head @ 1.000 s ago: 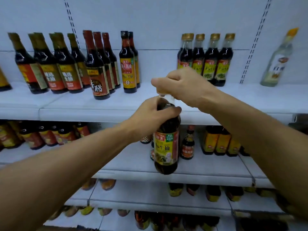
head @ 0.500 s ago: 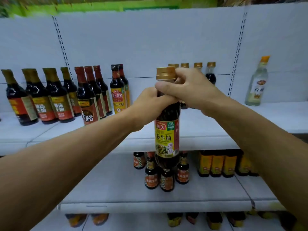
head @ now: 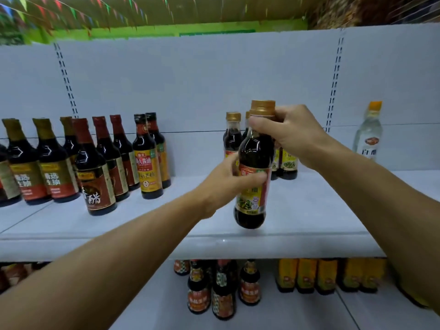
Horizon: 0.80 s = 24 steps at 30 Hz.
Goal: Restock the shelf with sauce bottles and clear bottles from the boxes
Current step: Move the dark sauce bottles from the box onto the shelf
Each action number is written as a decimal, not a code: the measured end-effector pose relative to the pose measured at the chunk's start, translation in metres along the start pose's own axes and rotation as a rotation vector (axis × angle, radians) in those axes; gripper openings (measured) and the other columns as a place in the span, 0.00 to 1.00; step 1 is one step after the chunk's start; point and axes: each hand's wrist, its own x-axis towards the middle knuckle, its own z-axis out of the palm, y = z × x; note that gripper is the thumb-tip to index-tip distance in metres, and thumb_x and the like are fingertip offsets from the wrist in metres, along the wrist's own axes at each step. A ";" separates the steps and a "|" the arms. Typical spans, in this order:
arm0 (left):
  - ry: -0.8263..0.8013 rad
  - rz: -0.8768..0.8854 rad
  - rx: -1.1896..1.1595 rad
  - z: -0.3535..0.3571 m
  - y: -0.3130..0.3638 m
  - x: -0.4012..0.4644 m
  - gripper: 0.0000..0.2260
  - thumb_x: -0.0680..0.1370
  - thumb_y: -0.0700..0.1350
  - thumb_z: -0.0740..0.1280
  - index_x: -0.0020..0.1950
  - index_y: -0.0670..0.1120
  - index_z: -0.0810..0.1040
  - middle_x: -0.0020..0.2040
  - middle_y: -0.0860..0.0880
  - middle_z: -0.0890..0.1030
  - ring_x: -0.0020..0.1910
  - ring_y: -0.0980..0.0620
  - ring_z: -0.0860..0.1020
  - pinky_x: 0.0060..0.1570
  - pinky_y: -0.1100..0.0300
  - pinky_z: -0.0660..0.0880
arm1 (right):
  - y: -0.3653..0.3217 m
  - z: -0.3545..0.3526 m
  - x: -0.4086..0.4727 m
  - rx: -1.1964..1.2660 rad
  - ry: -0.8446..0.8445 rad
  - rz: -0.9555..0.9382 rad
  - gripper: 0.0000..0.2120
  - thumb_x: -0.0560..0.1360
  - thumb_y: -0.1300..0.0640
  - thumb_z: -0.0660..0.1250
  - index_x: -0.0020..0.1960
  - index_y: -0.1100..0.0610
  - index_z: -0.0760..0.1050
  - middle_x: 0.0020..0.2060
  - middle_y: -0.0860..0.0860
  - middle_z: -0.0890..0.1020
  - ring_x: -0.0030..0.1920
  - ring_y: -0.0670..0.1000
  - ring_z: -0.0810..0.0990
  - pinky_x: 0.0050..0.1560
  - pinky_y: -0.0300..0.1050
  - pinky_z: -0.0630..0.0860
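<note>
Our right fingers (head: 263, 125) pinch the neck and left fingers (head: 250, 178) wrap the label of the sauce bottle (head: 253, 163), heavy, slippery, probably fragile.

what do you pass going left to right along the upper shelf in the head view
gold-foil dark bottles → red-foil vinegar bottles → yellow-label soy bottles → left hand → held sauce bottle → right hand → clear bottle
</note>
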 end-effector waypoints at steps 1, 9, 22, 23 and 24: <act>0.023 -0.040 0.027 0.005 -0.014 0.003 0.19 0.73 0.43 0.74 0.60 0.55 0.74 0.51 0.56 0.84 0.51 0.58 0.83 0.55 0.55 0.79 | 0.008 -0.003 0.004 -0.003 -0.004 0.009 0.12 0.71 0.44 0.73 0.46 0.52 0.83 0.38 0.47 0.86 0.38 0.45 0.84 0.36 0.39 0.77; 0.227 -0.222 0.365 0.040 -0.082 0.042 0.21 0.75 0.53 0.71 0.66 0.55 0.72 0.55 0.54 0.82 0.52 0.55 0.80 0.56 0.53 0.78 | 0.081 -0.016 0.046 -0.042 -0.025 0.060 0.10 0.73 0.46 0.72 0.47 0.52 0.81 0.39 0.44 0.85 0.41 0.42 0.84 0.42 0.41 0.77; 0.258 -0.246 0.530 0.045 -0.093 0.074 0.23 0.75 0.40 0.66 0.69 0.53 0.68 0.64 0.52 0.76 0.62 0.49 0.75 0.62 0.53 0.73 | 0.136 -0.015 0.103 -0.041 -0.096 0.109 0.09 0.74 0.44 0.71 0.47 0.49 0.81 0.40 0.39 0.85 0.40 0.38 0.83 0.44 0.43 0.75; 0.243 -0.233 0.536 0.047 -0.093 0.075 0.26 0.75 0.40 0.66 0.71 0.53 0.65 0.66 0.52 0.75 0.64 0.49 0.74 0.64 0.51 0.72 | 0.138 -0.015 0.106 -0.039 -0.099 0.115 0.08 0.74 0.45 0.71 0.47 0.49 0.81 0.40 0.39 0.85 0.40 0.37 0.83 0.43 0.43 0.75; 0.229 -0.222 0.548 0.049 -0.093 0.076 0.28 0.75 0.40 0.66 0.73 0.54 0.62 0.68 0.52 0.73 0.65 0.49 0.73 0.66 0.49 0.72 | 0.140 -0.015 0.109 -0.039 -0.102 0.121 0.07 0.75 0.45 0.71 0.47 0.49 0.81 0.40 0.39 0.85 0.40 0.37 0.83 0.43 0.42 0.75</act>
